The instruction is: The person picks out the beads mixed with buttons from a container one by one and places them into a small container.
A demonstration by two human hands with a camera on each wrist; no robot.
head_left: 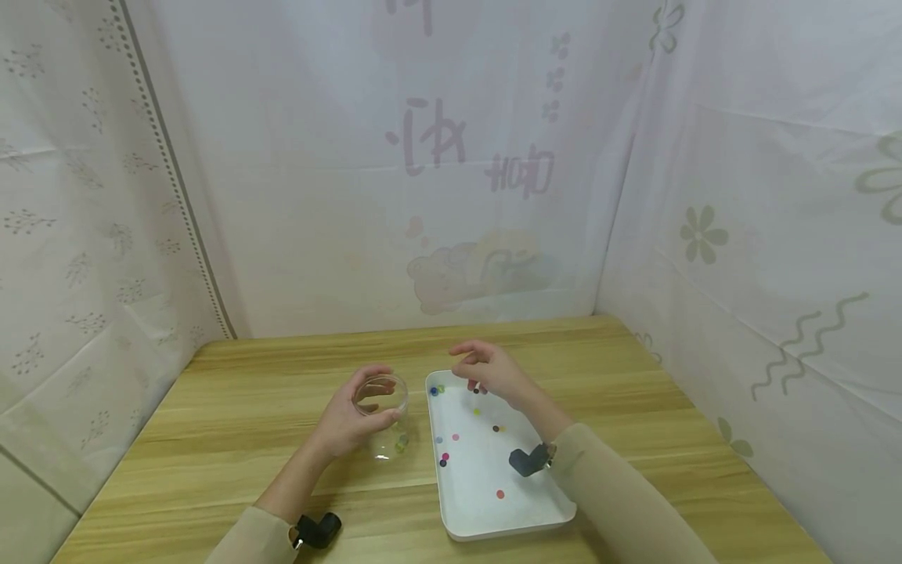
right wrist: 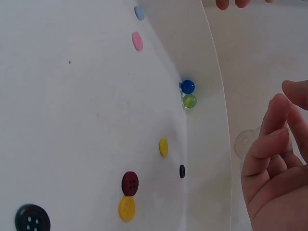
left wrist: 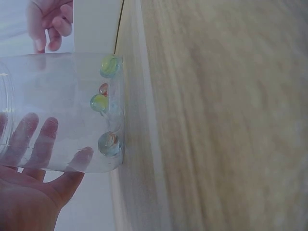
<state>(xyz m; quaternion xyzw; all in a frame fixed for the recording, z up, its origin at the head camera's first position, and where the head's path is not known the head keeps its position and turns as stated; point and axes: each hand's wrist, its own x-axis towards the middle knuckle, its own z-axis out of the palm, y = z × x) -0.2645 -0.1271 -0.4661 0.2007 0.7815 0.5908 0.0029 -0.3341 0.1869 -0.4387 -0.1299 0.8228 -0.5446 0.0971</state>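
My left hand grips a clear jar around its side, left of the white tray. Several glass marbles lie at the jar's bottom, which is at the tabletop. Over the tray's far end hovers my right hand, fingers bent loosely, with nothing visible between them. A blue marble and a green marble touch each other by the tray wall. Scattered on the tray are a yellow button, a dark red button, a pink button and several others.
The wooden table extends around the tray and jar. Patterned white curtains hang behind it and at both sides. A black wrist camera on the right sleeve hangs above the tray.
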